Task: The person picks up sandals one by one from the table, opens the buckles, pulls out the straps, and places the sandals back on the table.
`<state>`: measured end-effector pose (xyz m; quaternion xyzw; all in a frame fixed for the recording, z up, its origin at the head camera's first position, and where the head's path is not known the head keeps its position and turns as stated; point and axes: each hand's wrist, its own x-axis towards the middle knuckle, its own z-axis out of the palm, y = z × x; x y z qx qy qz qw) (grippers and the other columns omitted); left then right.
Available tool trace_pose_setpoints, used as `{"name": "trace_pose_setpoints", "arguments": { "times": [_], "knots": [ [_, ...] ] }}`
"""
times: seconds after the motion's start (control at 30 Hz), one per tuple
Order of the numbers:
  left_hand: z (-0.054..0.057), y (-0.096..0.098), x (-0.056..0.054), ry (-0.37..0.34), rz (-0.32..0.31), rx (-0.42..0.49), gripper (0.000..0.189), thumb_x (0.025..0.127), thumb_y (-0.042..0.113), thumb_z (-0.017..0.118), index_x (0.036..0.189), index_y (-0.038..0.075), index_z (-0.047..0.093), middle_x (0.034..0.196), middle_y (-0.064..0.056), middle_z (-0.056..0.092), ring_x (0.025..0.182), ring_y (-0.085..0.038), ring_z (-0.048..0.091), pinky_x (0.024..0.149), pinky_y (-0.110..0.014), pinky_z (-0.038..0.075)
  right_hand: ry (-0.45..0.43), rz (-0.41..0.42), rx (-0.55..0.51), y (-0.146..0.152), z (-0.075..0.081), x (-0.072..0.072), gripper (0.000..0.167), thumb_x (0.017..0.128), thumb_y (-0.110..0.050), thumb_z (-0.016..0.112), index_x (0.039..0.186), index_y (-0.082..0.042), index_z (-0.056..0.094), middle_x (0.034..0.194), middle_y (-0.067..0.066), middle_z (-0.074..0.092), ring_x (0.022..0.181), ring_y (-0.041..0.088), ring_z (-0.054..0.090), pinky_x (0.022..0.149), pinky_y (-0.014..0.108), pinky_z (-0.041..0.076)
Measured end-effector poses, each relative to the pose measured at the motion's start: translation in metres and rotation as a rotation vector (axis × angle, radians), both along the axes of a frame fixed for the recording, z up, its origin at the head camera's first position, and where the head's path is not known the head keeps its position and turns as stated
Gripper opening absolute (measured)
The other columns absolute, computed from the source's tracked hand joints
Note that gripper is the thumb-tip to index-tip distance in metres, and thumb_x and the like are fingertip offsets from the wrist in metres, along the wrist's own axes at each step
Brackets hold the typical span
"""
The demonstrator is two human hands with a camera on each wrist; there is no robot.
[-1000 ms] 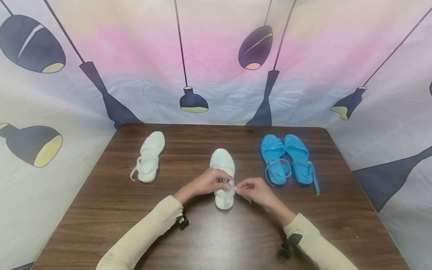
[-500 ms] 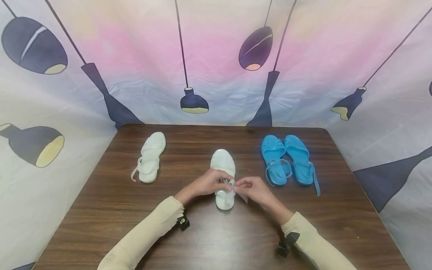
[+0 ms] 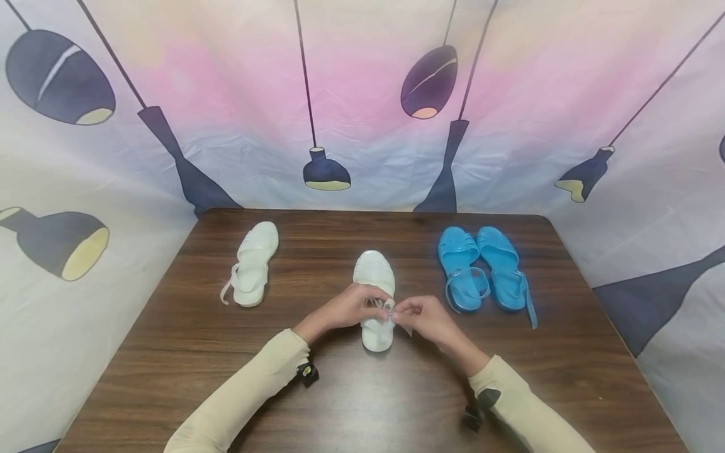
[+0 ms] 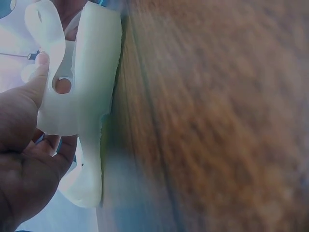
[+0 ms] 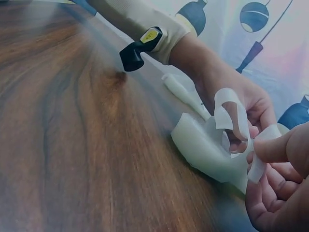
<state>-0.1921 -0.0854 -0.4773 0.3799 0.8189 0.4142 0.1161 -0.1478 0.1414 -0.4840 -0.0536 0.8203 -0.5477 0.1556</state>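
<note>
A white jelly sandal (image 3: 374,267) lies in the middle of the table, toe pointing away. My left hand (image 3: 352,306) reaches over it from the left and pinches the ankle strap near the buckle, thumb and fingers on either side. From the right, my right hand (image 3: 426,318) pinches the strap's loose end between thumb and forefinger, close by the left fingertips. In the right wrist view the strap (image 5: 230,107) bends in a loop above the sandal's heel (image 5: 193,140). The left wrist view shows the heel strap (image 4: 53,111) by the left thumb. Fingers partly hide the buckle.
The other white sandal (image 3: 257,251) lies at the back left, its strap hanging out to the left. A pair of blue sandals (image 3: 457,248) sits at the right, side by side. The brown wooden table (image 3: 362,402) ends at a printed cloth backdrop (image 3: 374,82).
My right hand has shifted slightly left toward the buckle, and less of the strap's tail sticks out beneath it. My left hand keeps its grip; the other sandals stay put.
</note>
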Motion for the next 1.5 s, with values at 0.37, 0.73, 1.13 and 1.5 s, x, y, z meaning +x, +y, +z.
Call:
{"name": "trace_pose_setpoints", "arguments": {
  "times": [0.37, 0.73, 1.13, 1.5],
  "knots": [
    [-0.0041, 0.0011, -0.0009, 0.025, -0.017, 0.008, 0.030, 0.089, 0.018, 0.078, 0.116, 0.005, 0.075, 0.114, -0.007, 0.075, 0.106, -0.016, 0.069, 0.093, -0.028, 0.055, -0.061, 0.021, -0.041, 0.0094, -0.0046, 0.0023, 0.024, 0.091, -0.026, 0.078, 0.102, -0.005, 0.074, 0.086, 0.009, 0.073, 0.076, 0.020, 0.066, 0.068, 0.032, 0.056],
    [-0.0031, 0.0012, -0.0004, 0.034, -0.002, -0.032, 0.030, 0.089, 0.015, 0.079, 0.116, 0.004, 0.074, 0.111, -0.006, 0.076, 0.103, -0.014, 0.068, 0.091, -0.026, 0.054, -0.002, -0.007, -0.025, -0.0001, -0.0015, -0.0016, 0.019, 0.090, -0.021, 0.079, 0.101, -0.005, 0.076, 0.087, 0.005, 0.074, 0.074, 0.019, 0.066, 0.066, 0.034, 0.055],
    [-0.0035, -0.0007, -0.0014, 0.056, -0.031, -0.017, 0.031, 0.090, 0.020, 0.077, 0.118, 0.004, 0.074, 0.113, -0.008, 0.075, 0.104, -0.015, 0.069, 0.092, -0.028, 0.055, -0.034, 0.047, -0.009, 0.0053, -0.0006, 0.0013, 0.023, 0.090, -0.024, 0.079, 0.101, -0.003, 0.074, 0.085, 0.007, 0.073, 0.075, 0.020, 0.066, 0.068, 0.034, 0.057],
    [0.0012, 0.0009, -0.0031, 0.009, -0.050, -0.029, 0.026, 0.089, 0.016, 0.079, 0.112, 0.006, 0.075, 0.101, -0.002, 0.076, 0.091, -0.006, 0.065, 0.084, -0.024, 0.055, -0.050, 0.020, -0.050, -0.0002, 0.0026, -0.0023, 0.021, 0.090, -0.019, 0.078, 0.101, -0.002, 0.075, 0.085, 0.007, 0.073, 0.075, 0.019, 0.065, 0.066, 0.032, 0.055]
  ]
}}
